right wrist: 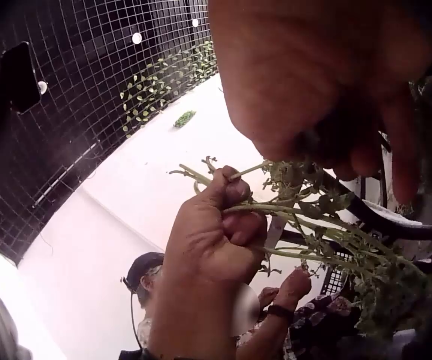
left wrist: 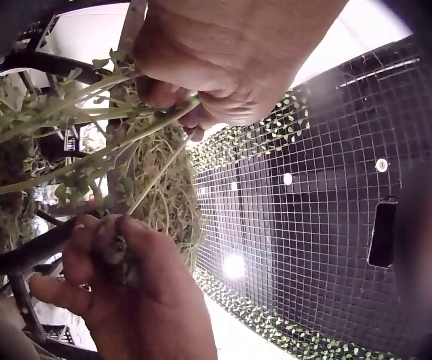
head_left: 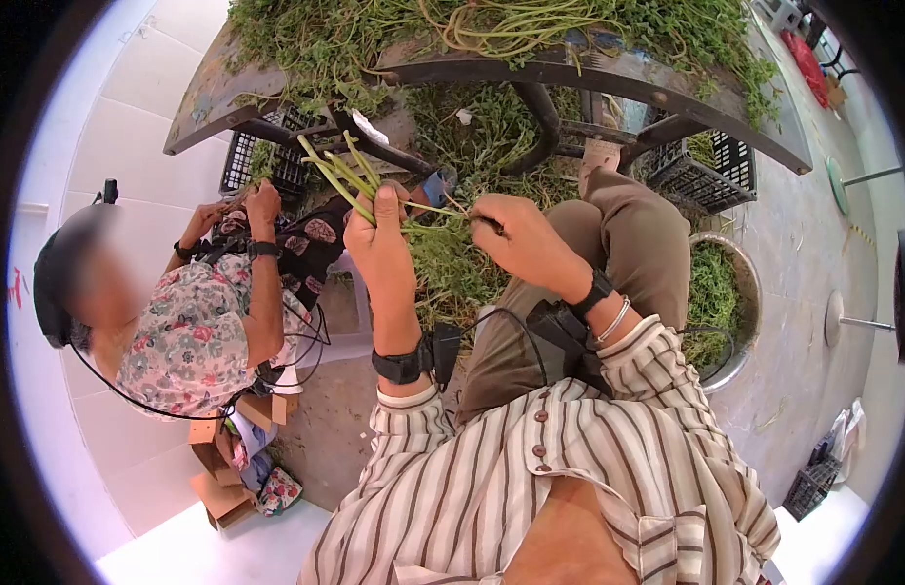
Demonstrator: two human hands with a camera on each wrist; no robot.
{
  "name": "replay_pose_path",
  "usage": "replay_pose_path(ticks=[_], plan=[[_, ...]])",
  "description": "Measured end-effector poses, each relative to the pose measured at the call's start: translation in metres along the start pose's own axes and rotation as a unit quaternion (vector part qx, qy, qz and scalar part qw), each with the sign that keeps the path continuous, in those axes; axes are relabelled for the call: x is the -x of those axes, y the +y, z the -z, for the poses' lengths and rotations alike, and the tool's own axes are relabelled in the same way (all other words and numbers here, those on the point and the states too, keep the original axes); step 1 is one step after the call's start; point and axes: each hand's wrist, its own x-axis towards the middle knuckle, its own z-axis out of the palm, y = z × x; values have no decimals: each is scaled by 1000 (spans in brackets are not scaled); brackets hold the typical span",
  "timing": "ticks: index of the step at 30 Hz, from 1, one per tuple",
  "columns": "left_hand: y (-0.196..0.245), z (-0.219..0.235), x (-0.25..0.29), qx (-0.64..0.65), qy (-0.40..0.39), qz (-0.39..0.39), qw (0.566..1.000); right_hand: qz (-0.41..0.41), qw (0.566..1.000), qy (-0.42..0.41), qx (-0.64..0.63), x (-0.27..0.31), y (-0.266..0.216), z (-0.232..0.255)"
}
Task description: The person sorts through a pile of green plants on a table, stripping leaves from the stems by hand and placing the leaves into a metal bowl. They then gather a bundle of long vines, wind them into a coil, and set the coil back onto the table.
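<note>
Left hand: the left hand [head_left: 379,234] is clenching a bunch of green stems [head_left: 340,171], their cut ends fanning out toward 11 o'clock; the fist is closing round them in the right wrist view [right wrist: 216,240].
Right hand: the right hand [head_left: 516,234] is pinching the leafy end of a sprig [head_left: 435,216], fingertips curling in just at 3 o'clock of the left fist.
Where the stems are: they are sitting above the lap, between both hands, just below the table edge.
Risk: the thin stalks are looking easy to snap or slip free if the right hand is pulling hard while the left grip is loosening; loose leaves could be dropping onto the trousers.
In the way: the metal table [head_left: 667,83], heaped with greens [head_left: 316,39], is crowding in at 12 o'clock, its frame bars close above the hands.
Around: a metal bowl [head_left: 745,283] of greens is resting at 3 o'clock; a black crate [head_left: 711,171] is standing at 2 o'clock; another person [head_left: 194,331] in a floral top is working at 9 o'clock.
</note>
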Motion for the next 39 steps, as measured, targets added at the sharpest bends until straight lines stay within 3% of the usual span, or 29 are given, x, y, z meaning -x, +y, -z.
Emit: replay_pose_path(ticks=[1,2,3,4,6,7,9,11,14,15,17,18,22,29,31,34,39], plan=[[2,-2,1,17,-6,-9,1000,0,1000,0,0,-2,1,1],[3,-3,3,34,-12,-17,999,-118,981,-5,-154,-4,1,3],[1,-4,5,34,-11,-17,999,-232,925,-11,-303,-6,1,4],[-3,-4,7,16,-4,-15,1000,-232,925,-11,-302,-6,8,3],[-2,0,6,-3,3,-14,1000,-112,922,54,-368,-3,27,3],[4,5,2,28,46,-6,999,-113,921,55,-368,0,33,8],[11,11,-3,61,92,1,994,-340,804,137,-469,-1,38,18],[14,16,-5,99,53,-10,994,-316,810,109,-481,3,28,15],[10,11,-4,126,54,8,991,-250,825,-17,-506,-1,17,9],[9,10,-4,145,53,14,988,-250,825,-15,-506,-3,9,9],[9,10,-3,138,43,17,989,-188,931,-38,-309,-8,-14,7],[9,10,-3,132,34,18,990,-133,957,-30,-255,-8,-13,1],[8,4,2,124,25,33,991,-81,975,-11,-209,-9,-16,-17],[4,3,2,139,13,41,989,-66,989,5,-132,-10,-16,-14],[3,4,1,149,9,34,988,-32,993,55,-99,-8,-8,-15],[1,3,2,133,18,45,990,-20,997,68,-34,-5,-3,-15],[5,1,3,159,23,42,986,-80,987,67,-120,-5,-7,-12]])
